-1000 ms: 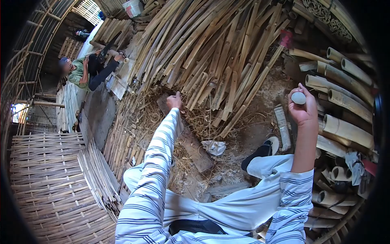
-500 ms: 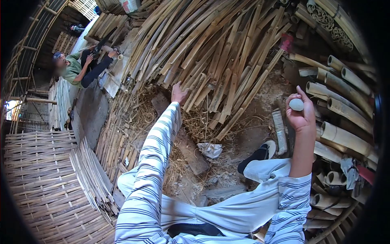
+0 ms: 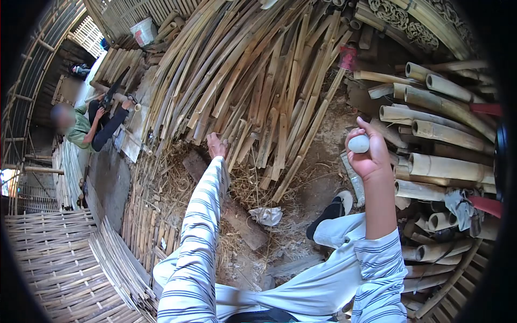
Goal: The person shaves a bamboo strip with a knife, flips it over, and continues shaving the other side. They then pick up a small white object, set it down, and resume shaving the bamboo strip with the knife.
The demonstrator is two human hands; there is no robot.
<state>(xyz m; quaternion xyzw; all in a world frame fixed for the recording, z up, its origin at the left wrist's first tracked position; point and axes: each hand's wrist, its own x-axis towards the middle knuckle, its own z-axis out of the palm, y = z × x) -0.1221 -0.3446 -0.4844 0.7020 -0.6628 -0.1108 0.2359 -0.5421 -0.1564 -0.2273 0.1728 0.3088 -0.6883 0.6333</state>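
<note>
My right hand point(image 3: 371, 153) is raised on the right with the palm up. Its fingers are curled round a pale, smooth, egg-shaped object point(image 3: 358, 144), and the index finger points up. My left hand point(image 3: 217, 145) reaches forward to the near ends of a large pile of split bamboo strips point(image 3: 258, 81). Its fingers are a little bent and apart at the strip ends; whether they touch a strip is not clear. Below that hand lies a flat wooden plank point(image 3: 245, 220) among shavings. A crumpled whitish wrapper point(image 3: 266, 216) rests on the ground near the plank.
Cut bamboo poles point(image 3: 452, 167) are stacked on the right, with a grey rag point(image 3: 459, 204) on them. A woven bamboo panel point(image 3: 54, 258) is at lower left. At upper left another person point(image 3: 81, 126) sits with legs stretched out. A white bucket point(image 3: 144, 32) stands at the back.
The view has turned, so most of the scene sits further left and the left-hand items lower. My left fingers have bent down toward the strip ends. My right hand still holds the egg-shaped object.
</note>
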